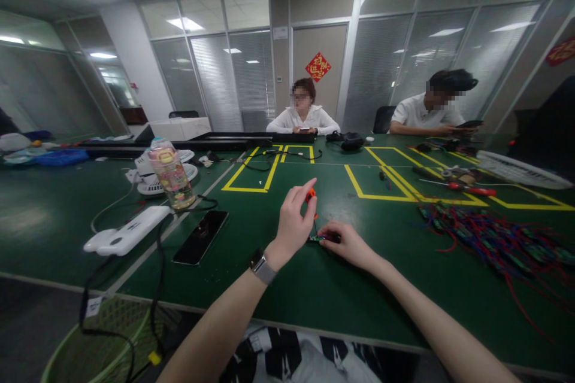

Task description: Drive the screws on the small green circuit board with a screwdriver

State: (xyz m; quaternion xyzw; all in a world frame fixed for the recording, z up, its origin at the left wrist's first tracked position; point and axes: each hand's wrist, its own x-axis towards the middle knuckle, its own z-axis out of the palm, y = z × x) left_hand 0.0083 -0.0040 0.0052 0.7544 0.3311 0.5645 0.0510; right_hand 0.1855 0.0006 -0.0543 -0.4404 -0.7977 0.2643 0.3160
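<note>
My left hand (295, 218), with a watch on its wrist, is closed around an orange-handled screwdriver (310, 194). The tool stands nearly upright, and its thin dark shaft runs down to a small green circuit board (315, 239) on the table. Fingers of my right hand (345, 242) grip the board's right end and cover part of it. Whether the screwdriver's tip touches a screw is too small to tell.
Many boards with red and blue wires (489, 242) lie in a heap on the right, near a red-handled screwdriver (476, 189). On the left are a phone (201, 237), a bottle (173, 175) and a white device (130, 230). Two people sit across the green table (251, 215).
</note>
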